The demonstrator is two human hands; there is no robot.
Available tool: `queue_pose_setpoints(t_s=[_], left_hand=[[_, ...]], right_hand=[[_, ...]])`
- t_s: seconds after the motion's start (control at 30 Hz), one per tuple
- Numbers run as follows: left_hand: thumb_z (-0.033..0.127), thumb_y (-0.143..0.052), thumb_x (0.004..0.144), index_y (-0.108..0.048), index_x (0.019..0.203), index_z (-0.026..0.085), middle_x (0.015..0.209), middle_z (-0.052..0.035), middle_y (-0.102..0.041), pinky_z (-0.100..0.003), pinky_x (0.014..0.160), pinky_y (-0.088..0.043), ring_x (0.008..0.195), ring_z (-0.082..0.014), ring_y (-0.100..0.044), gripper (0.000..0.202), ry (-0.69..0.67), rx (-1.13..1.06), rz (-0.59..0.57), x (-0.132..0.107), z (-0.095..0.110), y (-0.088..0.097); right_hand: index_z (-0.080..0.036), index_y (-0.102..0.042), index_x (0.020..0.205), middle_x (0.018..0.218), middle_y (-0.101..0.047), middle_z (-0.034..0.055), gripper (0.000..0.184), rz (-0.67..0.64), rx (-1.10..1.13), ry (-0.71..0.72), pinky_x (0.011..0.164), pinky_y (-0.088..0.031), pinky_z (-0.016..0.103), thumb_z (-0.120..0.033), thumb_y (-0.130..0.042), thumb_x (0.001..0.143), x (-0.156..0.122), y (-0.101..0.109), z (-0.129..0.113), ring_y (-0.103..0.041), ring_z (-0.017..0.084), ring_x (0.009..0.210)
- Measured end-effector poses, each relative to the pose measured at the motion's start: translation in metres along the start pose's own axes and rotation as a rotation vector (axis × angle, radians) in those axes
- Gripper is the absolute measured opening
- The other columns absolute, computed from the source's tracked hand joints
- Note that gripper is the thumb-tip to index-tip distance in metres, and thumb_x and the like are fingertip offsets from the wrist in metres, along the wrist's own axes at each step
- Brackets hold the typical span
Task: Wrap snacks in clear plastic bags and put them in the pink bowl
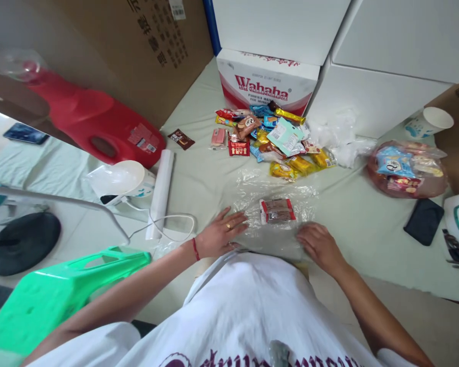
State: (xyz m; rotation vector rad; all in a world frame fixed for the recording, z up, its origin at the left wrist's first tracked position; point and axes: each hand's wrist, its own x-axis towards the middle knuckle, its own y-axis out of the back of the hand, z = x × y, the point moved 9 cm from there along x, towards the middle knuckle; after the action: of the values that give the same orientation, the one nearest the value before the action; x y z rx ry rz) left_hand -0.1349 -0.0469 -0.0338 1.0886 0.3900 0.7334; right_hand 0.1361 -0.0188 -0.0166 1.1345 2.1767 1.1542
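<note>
A sheet of clear plastic film [248, 189] lies spread on the cloth-covered table right before me. On it rests a small snack packet [278, 211] with red ends and a brown middle. My left hand [224, 232], with a ring and a red bracelet, lies at the film's left side, its fingers stretched out. At the near right corner of the film is my right hand [322, 248], fingers curled together on the film's edge; its thumb is mostly hidden. Beyond the film sits a heap of wrapped snacks [270, 133] in many colours.
A Wahaha carton [268, 84] stands behind the heap. To the right are crumpled clear bags [338, 135], a bowl of snacks [378, 176] and a black phone [424, 221]. Leftward are a white roll [161, 193], a paper cup [139, 178], a red jug [99, 120] and a green stool [61, 295].
</note>
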Motion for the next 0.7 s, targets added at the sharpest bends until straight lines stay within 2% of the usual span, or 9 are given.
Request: queue_pose_setpoints(t_s=[0.07,0.13,0.27,0.37,0.47,0.53,0.6,0.67,0.7], left_hand=[[0.043,-0.05,0.101,-0.074,0.113,0.029,0.133,-0.0093,-0.071,-0.053,0.128,-0.024,0.146,-0.026,-0.047,0.03,0.015,-0.099,0.003,0.006,-0.007,0.011],[0.04,-0.045,0.103,-0.075,0.097,0.027,0.113,-0.0083,-0.077,-0.044,0.121,-0.037,0.135,-0.0227,-0.058,0.033,0.053,-0.251,0.035,0.018,-0.017,0.026],[0.048,-0.045,0.1,-0.065,0.075,0.021,0.082,-0.0066,-0.07,-0.035,0.092,-0.051,0.096,-0.0218,-0.065,0.042,0.279,-0.414,0.155,0.055,-0.061,0.05],[0.048,-0.045,0.095,-0.049,0.059,0.021,0.061,-0.0008,-0.052,-0.03,0.071,-0.046,0.07,-0.0178,-0.055,0.046,0.581,-0.369,0.131,0.076,-0.103,0.044],[0.042,-0.056,0.087,-0.054,0.065,0.02,0.066,-0.001,-0.055,-0.031,0.071,-0.045,0.07,-0.018,-0.052,0.031,0.762,-0.244,0.142,0.081,-0.126,0.042],[0.035,-0.063,0.08,-0.063,0.081,0.018,0.083,-0.0058,-0.063,-0.035,0.081,-0.047,0.084,-0.0223,-0.056,0.016,0.812,-0.116,0.256,0.073,-0.127,0.056],[0.026,-0.062,0.079,-0.067,0.096,0.016,0.1,-0.0118,-0.064,-0.041,0.091,-0.046,0.097,-0.0276,-0.056,0.021,0.85,0.02,0.448,0.056,-0.115,0.079],[0.019,-0.055,0.082,-0.068,0.103,0.016,0.109,-0.0144,-0.065,-0.046,0.096,-0.044,0.106,-0.0301,-0.056,0.025,0.782,0.117,0.627,0.048,-0.088,0.101],[0.017,-0.052,0.085,-0.068,0.105,0.017,0.112,-0.0137,-0.066,-0.047,0.098,-0.042,0.108,-0.0299,-0.056,0.026,0.68,0.136,0.664,0.053,-0.07,0.106]], right_hand=[[-0.031,-0.072,0.105,0.101,-0.073,0.0084,0.029,-0.062,0.178,-0.03,0.093,-0.054,0.048,-0.038,-0.044,0.103,0.012,0.015,0.006,-0.067,0.027,0.1],[-0.029,-0.073,0.101,0.097,-0.073,0.0068,0.028,-0.135,0.33,-0.1,0.087,-0.054,0.041,-0.046,-0.051,0.1,0.03,0.031,0.015,-0.067,0.024,0.094],[-0.022,-0.07,0.088,0.08,-0.07,0.0035,0.041,-0.233,0.537,-0.343,0.07,-0.052,0.032,-0.061,-0.06,0.087,0.065,0.034,0.05,-0.063,0.019,0.071],[-0.021,-0.065,0.075,0.069,-0.066,0.0033,0.042,-0.237,0.344,-0.52,0.061,-0.045,0.028,-0.06,-0.056,0.087,0.078,0.028,0.082,-0.058,0.017,0.061],[-0.022,-0.067,0.077,0.076,-0.07,0.0067,0.031,-0.263,-0.12,-0.539,0.061,-0.039,0.029,-0.048,-0.057,0.09,0.081,0.04,0.093,-0.061,0.02,0.07],[-0.025,-0.072,0.089,0.088,-0.073,0.0092,0.027,-0.249,-0.306,-0.513,0.063,-0.038,0.031,-0.048,-0.059,0.091,0.083,0.058,0.087,-0.063,0.023,0.078],[-0.026,-0.073,0.104,0.101,-0.072,0.012,0.031,-0.144,-0.388,-0.413,0.067,-0.042,0.034,-0.049,-0.055,0.095,0.096,0.081,0.069,-0.064,0.027,0.091],[-0.024,-0.071,0.116,0.113,-0.069,0.0136,0.034,-0.009,-0.419,-0.218,0.076,-0.045,0.036,-0.044,-0.049,0.099,0.119,0.097,0.041,-0.06,0.03,0.107],[-0.024,-0.07,0.121,0.118,-0.068,0.0139,0.035,0.027,-0.426,-0.121,0.081,-0.046,0.038,-0.041,-0.047,0.101,0.131,0.099,0.027,-0.057,0.031,0.113]])
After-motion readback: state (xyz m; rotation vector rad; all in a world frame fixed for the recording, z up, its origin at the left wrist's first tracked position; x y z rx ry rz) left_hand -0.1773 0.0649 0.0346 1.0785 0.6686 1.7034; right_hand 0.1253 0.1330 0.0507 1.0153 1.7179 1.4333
